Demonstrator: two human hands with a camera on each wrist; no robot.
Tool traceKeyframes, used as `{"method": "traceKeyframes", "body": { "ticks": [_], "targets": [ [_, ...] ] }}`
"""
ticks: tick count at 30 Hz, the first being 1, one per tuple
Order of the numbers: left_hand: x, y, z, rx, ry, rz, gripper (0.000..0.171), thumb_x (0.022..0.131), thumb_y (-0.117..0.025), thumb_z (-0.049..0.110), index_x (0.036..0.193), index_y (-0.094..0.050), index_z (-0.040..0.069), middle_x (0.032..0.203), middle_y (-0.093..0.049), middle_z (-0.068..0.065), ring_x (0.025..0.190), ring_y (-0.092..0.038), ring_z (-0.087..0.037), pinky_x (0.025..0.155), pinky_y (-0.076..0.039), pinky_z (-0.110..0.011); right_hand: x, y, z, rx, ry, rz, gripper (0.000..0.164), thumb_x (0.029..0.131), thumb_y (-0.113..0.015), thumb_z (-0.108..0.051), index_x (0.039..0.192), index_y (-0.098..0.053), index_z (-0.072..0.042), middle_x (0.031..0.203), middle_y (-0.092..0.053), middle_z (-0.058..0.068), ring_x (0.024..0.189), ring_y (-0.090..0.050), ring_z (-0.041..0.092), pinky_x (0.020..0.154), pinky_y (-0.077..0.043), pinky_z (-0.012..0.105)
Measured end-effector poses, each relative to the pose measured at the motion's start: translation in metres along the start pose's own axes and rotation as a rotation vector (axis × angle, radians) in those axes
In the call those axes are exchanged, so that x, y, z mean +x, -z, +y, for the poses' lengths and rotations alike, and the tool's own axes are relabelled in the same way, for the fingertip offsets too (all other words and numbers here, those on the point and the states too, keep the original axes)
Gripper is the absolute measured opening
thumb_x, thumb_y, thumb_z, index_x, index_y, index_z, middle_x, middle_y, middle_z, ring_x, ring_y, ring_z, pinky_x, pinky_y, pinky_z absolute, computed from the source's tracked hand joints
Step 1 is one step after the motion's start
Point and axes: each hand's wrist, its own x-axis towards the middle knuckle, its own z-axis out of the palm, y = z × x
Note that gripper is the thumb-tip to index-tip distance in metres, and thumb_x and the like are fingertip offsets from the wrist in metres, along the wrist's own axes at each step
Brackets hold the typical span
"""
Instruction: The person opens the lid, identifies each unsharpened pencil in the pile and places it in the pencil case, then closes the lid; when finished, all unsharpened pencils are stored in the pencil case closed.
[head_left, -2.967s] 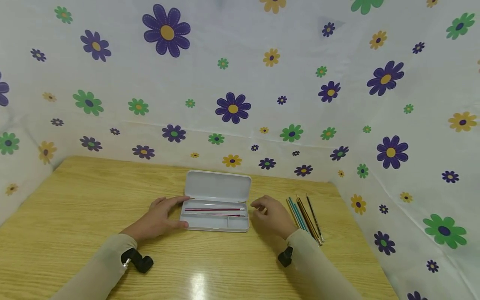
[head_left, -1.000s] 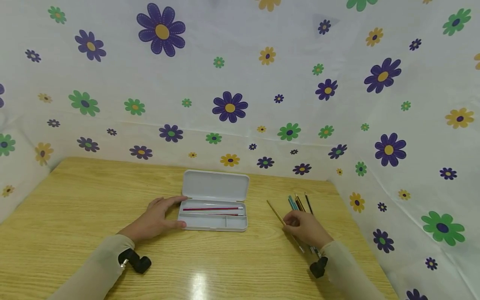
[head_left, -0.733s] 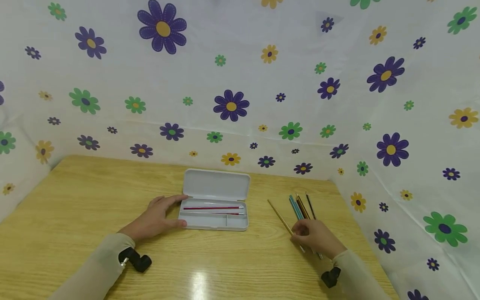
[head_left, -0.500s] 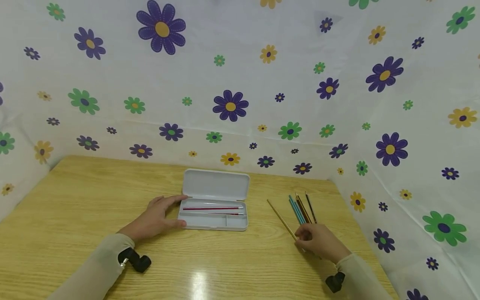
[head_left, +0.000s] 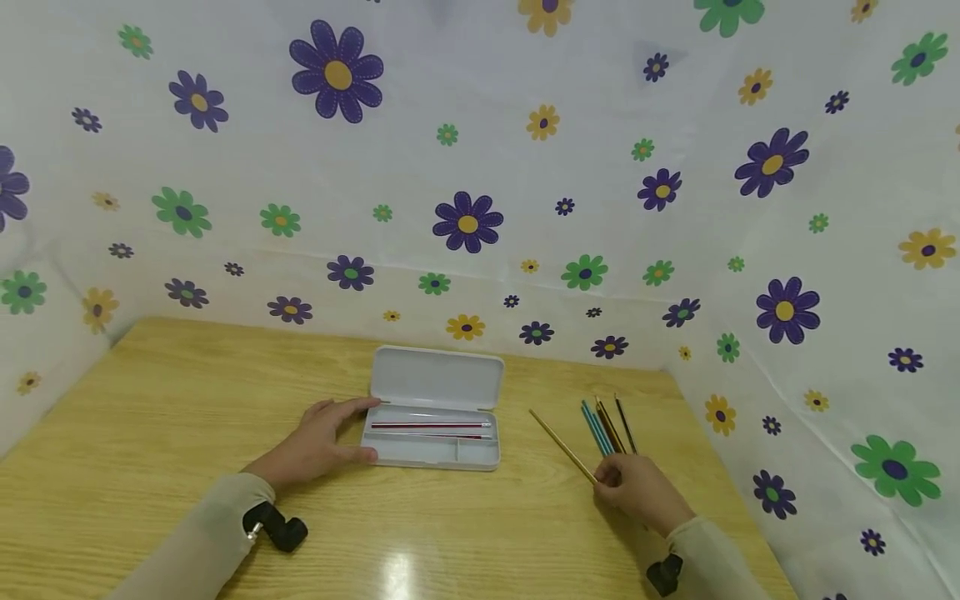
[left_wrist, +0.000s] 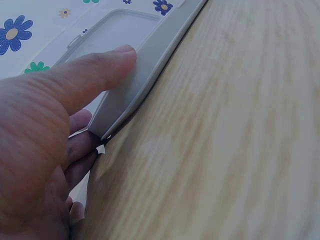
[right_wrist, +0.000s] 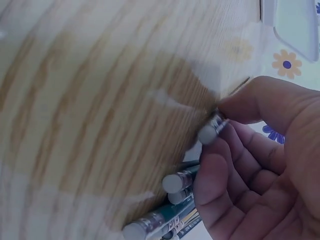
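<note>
Both hands are low over the worktop (head_left: 465,533), wide apart, in pale sleeves (head_left: 197,542) with black wrist mounts (head_left: 279,530). Nearest, the right hand (head_left: 641,490) pinches a gold pencil (head_left: 564,447) between thumb and fingers, close to its eraser end; its other end slants away and leftward, between the case (head_left: 416,457) and the loose pencils, though whether it rests on the wood I cannot tell. On the other side, the left hand (head_left: 311,442) grips the left end of the case, thumb against the near wall and forefinger at the far corner by the hinge. Open towards the person, the case has a near side split by a short divider (head_left: 458,451) and a long far compartment where two red pencils (head_left: 431,425) lie lengthwise, erasers to the right. Just beyond the right hand, partly hidden by it, teal pencils (head_left: 596,427), brown ones (head_left: 610,425) and a black pencil (head_left: 626,422) lie with tips pointing away. Further back stands the raised lid (head_left: 437,377), and behind everything hangs a white flowered cloth (head_left: 405,158).
</note>
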Motion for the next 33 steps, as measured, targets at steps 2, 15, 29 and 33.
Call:
{"method": "traceKeyframes", "body": {
  "ticks": [2,15,29,33],
  "targets": [
    [0.0,-0.001,0.0,0.001,-0.011,0.0,0.086,0.083,-0.083,0.05,0.154,-0.048,0.016,0.159,-0.045,-0.017,0.151,-0.012,-0.055,0.119,-0.005,-0.071,-0.001,0.001,-0.001,-0.007,-0.007,0.01,0.007,0.091,-0.077,-0.01,0.089,-0.071,-0.012,0.08,-0.066,-0.005,0.072,-0.059,0.009,0.063,-0.052,0.028],
    [0.002,-0.001,-0.002,0.013,-0.037,0.001,0.085,0.084,-0.084,0.048,0.154,-0.048,0.015,0.157,-0.048,-0.015,0.15,-0.029,-0.046,0.122,-0.004,-0.065,0.005,0.013,0.003,0.029,0.085,0.2,0.006,0.098,-0.067,-0.011,0.102,-0.072,-0.01,0.09,-0.066,-0.004,0.079,-0.059,0.011,0.07,-0.053,0.031],
    [0.0,-0.001,0.001,-0.011,-0.016,-0.007,0.086,0.084,-0.084,0.048,0.154,-0.048,0.015,0.158,-0.046,-0.016,0.151,-0.02,-0.05,0.121,-0.003,-0.068,0.02,0.008,-0.017,0.072,0.37,0.508,0.012,0.097,-0.071,-0.005,0.107,-0.076,-0.01,0.094,-0.064,-0.005,0.078,-0.054,0.004,0.064,-0.051,0.023],
    [0.0,0.0,0.0,-0.007,-0.012,-0.006,0.086,0.084,-0.084,0.049,0.154,-0.048,0.016,0.159,-0.045,-0.017,0.152,-0.017,-0.052,0.12,-0.004,-0.07,0.03,0.006,-0.03,0.09,0.417,0.525,0.012,0.097,-0.072,-0.004,0.106,-0.077,-0.01,0.094,-0.065,-0.003,0.076,-0.054,0.006,0.062,-0.05,0.024]
  ]
}}
